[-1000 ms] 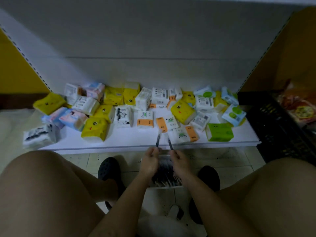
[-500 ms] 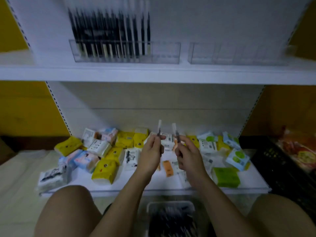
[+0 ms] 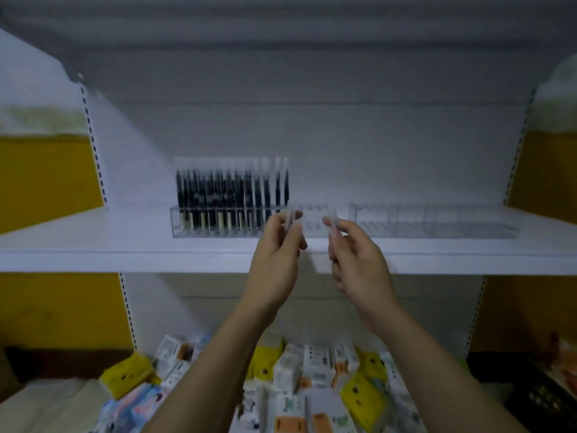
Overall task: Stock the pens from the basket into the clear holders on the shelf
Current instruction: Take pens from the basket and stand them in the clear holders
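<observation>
- Both hands have climbed since half a second ago, from the height of the small soft packs in yellow, white and pale blue (image 3: 125,375) up to the front edge of the white upper shelf (image 3: 125,242); that shelf now crosses the middle of the frame, and the basket seen then at the bottom edge is out of view.
- Just left of centre, the left hand (image 3: 276,248) pinches a slim pen with a clear cap (image 3: 291,215) between thumb and curled fingers; the pen stands roughly upright, its top in front of the long clear plastic holder (image 3: 312,221); blur hides whether it touches the holder.
- Just right of centre, the right hand (image 3: 359,257) grips a second slim clear-capped pen (image 3: 333,228) in the same pinch, also upright, in front of that holder's right end.
- On the shelf, a row of black pens (image 3: 231,195) stands upright in the left and middle slots of the long holder; the slots behind the two hands show only clear dividers.
- Just beside it to the right sits a second clear plastic holder (image 3: 437,221); its dividers are faintly visible.
- Along the bottom of the frame the packs lie in a loose jumble; a dark slatted crate (image 3: 546,392) sits at lower right; yellow wall panels (image 3: 46,176) flank the shelving on both sides.
</observation>
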The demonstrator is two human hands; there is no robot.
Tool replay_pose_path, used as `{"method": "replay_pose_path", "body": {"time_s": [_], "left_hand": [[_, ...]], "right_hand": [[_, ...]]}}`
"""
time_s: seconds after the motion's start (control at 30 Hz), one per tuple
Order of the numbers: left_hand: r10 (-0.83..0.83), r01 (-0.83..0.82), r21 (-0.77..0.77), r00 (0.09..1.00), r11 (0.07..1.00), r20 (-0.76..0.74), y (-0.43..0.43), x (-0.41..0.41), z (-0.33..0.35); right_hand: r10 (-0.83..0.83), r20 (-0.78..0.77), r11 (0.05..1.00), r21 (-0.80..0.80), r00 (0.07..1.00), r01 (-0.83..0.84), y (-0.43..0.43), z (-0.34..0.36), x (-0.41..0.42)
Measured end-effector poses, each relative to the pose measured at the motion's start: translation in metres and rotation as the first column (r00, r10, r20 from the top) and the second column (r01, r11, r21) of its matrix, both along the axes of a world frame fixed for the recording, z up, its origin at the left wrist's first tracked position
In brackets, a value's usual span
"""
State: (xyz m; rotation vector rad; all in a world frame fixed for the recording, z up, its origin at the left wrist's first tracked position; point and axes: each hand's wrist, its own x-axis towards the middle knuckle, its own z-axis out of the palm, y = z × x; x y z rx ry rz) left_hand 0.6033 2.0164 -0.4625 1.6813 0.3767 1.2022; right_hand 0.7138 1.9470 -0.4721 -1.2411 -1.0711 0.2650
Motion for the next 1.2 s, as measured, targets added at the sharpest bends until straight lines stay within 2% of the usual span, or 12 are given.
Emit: {"method": "replay_pose_path", "body": {"time_s": [0.07,0.17,0.3,0.43,0.57,0.67,0.8,1.0,1.2], "left_hand": [[-0.036,0.037,0.051,0.999,0.998,-0.024,0.008,-0.001,0.015],[-0.054,0.058,0.12,0.998,0.991,-0.038,0.018,0.0,0.038],[0.025,-0.021,0.145,0.999,0.989,-0.024,0.032,0.001,0.07],[0.062,-0.047,0.168,0.995,0.985,-0.083,0.046,0.002,0.098],[0.192,-0.117,0.343,0.962,0.932,-0.194,0.06,0.004,0.122],[0.224,-0.173,0.342,0.968,0.924,-0.117,0.073,0.006,0.135],[0.29,-0.251,0.418,0.957,0.873,-0.031,0.086,0.009,0.144],[0.33,-0.281,0.447,0.943,0.849,-0.033,0.106,0.019,0.145],[0.354,-0.275,0.443,0.929,0.853,-0.105,0.121,0.026,0.131]], "right_hand": [[0.02,0.08,1.0,0.003,0.997,-0.02,0.007,0.016,0.0],[0.027,0.11,0.999,0.019,0.994,-0.029,0.02,0.036,-0.001],[-0.124,0.186,0.991,0.081,0.975,0.111,0.033,0.063,0.005],[-0.155,0.205,0.983,0.128,0.966,0.13,0.044,0.087,0.013],[-0.179,0.247,0.975,0.171,0.952,0.14,0.062,0.105,0.022],[-0.205,0.252,0.965,0.214,0.946,0.152,0.072,0.116,0.031],[-0.221,0.3,0.962,0.224,0.928,0.157,0.09,0.131,0.038],[-0.233,0.348,0.964,0.205,0.908,0.169,0.113,0.135,0.048],[-0.197,0.394,0.978,0.139,0.898,0.154,0.122,0.127,0.052]]}}
